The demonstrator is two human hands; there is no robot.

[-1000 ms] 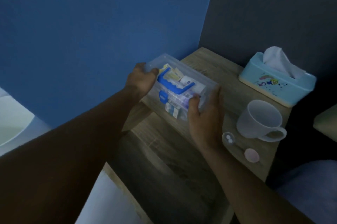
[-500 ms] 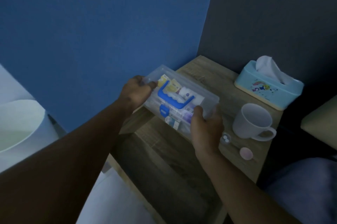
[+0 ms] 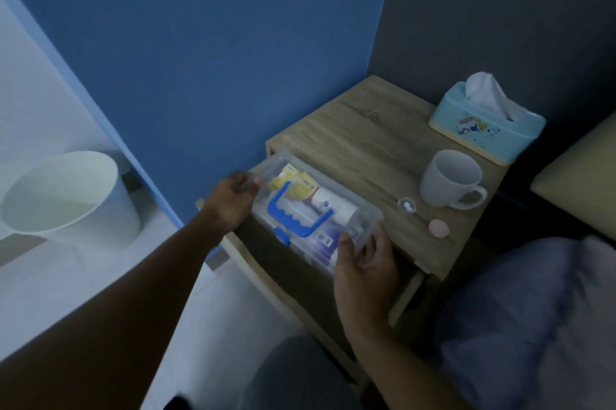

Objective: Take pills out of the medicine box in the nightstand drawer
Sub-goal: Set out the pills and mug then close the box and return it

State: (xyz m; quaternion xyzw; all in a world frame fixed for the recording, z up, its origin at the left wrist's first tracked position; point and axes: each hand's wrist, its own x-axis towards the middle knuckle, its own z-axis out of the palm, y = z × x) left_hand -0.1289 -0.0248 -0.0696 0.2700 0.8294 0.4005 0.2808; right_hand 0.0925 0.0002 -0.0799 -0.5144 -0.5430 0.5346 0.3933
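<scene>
Looked like a bedroom at home. There was a wooden nightstand (image 3: pixel 370 142) against a blue wall (image 3: pixel 216 42), with a tissue box (image 3: pixel 483 129) and mug (image 3: pixel 450 182) on top, bedding (image 3: pixel 533 309) beside it.

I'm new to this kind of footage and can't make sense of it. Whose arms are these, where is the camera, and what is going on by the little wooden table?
There is no machine here. A camera worn on a person's head looks down at their own arms. The left hand and right hand grip the two ends of a clear medicine box with a blue handle, holding it over the open drawer of a wooden nightstand. Packets and a bottle show through the closed lid. On the nightstand top stand a white mug, a blue tissue box, a small clear dish with two white pills and a pink round piece. A white bin stands on the floor at left.
</scene>
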